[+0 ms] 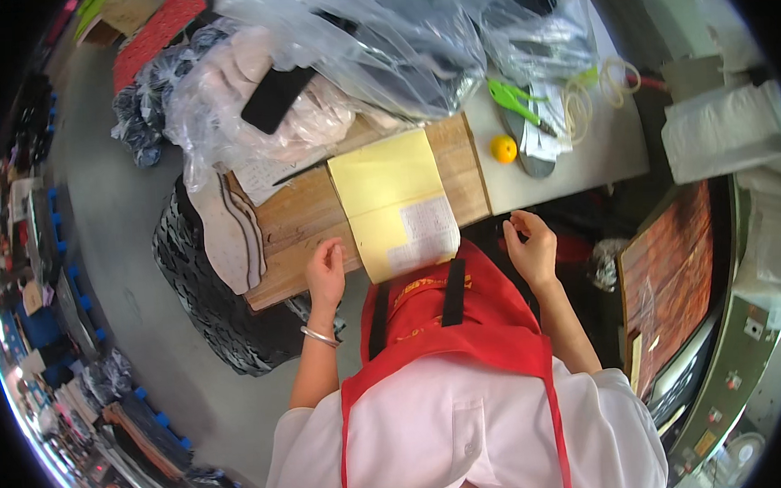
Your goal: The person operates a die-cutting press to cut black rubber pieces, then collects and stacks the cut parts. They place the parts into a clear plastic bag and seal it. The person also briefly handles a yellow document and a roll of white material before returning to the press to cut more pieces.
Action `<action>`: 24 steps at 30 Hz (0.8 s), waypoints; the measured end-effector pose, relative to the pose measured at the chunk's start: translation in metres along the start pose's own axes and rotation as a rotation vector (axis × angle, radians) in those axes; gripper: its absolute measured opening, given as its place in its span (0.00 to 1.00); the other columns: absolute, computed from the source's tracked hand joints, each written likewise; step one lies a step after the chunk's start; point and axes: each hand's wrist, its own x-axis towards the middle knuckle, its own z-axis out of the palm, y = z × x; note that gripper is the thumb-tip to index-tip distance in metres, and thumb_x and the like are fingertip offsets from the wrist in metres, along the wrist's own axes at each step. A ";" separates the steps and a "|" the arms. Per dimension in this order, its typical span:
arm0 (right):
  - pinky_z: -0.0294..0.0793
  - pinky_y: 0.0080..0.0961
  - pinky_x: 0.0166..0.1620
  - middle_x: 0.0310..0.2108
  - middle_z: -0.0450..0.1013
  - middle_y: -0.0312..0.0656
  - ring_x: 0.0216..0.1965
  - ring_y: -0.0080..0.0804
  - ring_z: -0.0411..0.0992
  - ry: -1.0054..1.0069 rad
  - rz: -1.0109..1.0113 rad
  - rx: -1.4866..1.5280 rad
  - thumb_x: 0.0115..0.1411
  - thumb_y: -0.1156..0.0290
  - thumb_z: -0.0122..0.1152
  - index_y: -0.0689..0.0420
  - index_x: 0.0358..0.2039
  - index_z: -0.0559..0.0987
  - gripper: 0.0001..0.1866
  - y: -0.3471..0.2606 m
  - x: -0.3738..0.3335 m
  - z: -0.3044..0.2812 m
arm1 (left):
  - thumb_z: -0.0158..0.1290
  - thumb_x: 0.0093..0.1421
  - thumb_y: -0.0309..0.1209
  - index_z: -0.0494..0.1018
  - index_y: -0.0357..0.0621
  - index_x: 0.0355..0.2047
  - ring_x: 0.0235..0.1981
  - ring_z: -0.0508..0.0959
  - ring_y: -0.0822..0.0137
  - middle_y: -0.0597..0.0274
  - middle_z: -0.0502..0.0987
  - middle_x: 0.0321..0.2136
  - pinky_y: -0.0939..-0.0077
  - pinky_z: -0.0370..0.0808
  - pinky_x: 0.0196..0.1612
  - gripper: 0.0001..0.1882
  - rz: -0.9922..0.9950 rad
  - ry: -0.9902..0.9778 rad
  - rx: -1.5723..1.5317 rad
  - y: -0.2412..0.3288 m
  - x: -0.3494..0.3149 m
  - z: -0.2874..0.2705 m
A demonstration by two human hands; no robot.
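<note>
Both hands bare and well apart, one on either side of an open yellow booklet (386,187). Left hand (326,269) hangs just beside its lower left edge, over the near side of a wooden board (463,165) — fingers loosely bent, not closed on anything visible; a pale bracelet (320,337) on that wrist. Right hand (533,247) farther off to the right of the booklet, beyond the board's near corner, fingers curled, a gap showing between thumb and forefinger. Booklet lies across the board, creased across its middle, paler patches on the nearer half; its near end overhangs the board toward a red apron (438,299), contact there impossible to judge. Left on the board: speckled pale sheets (220,235), layered, dark-edged. Behind, a black phone (277,100) rests tilted on clear plastic wrapping (199,121) around pinkish contents. Right of the board, on a grey tabletop (611,157): a small orange-yellow round object (504,149) and, just behind it, a green-handled tool (514,101) near white papers (550,121).
</note>
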 end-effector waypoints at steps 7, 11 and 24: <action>0.75 0.40 0.43 0.39 0.73 0.50 0.41 0.51 0.73 -0.502 0.023 -0.351 0.52 0.61 0.64 0.54 0.46 0.75 0.21 0.034 -0.057 0.017 | 0.52 0.61 0.32 0.71 0.39 0.48 0.34 0.79 0.55 0.53 0.78 0.34 0.63 0.75 0.41 0.16 -0.011 -0.282 0.635 -0.003 -0.016 0.016; 0.74 0.39 0.46 0.40 0.73 0.49 0.44 0.49 0.72 -0.524 -0.025 -0.218 0.53 0.62 0.63 0.55 0.48 0.74 0.23 0.052 -0.061 0.025 | 0.57 0.57 0.34 0.66 0.35 0.52 0.44 0.74 0.49 0.45 0.73 0.43 0.58 0.71 0.48 0.26 0.154 0.088 0.654 -0.020 -0.022 0.058; 0.55 0.37 0.65 0.63 0.55 0.58 0.65 0.51 0.53 -0.637 -0.107 0.010 0.48 0.55 0.67 0.60 0.64 0.56 0.47 0.131 -0.038 0.077 | 0.55 0.62 0.37 0.64 0.27 0.53 0.40 0.77 0.61 0.49 0.76 0.41 0.68 0.76 0.42 0.27 -0.347 -0.024 -0.023 -0.027 -0.002 0.059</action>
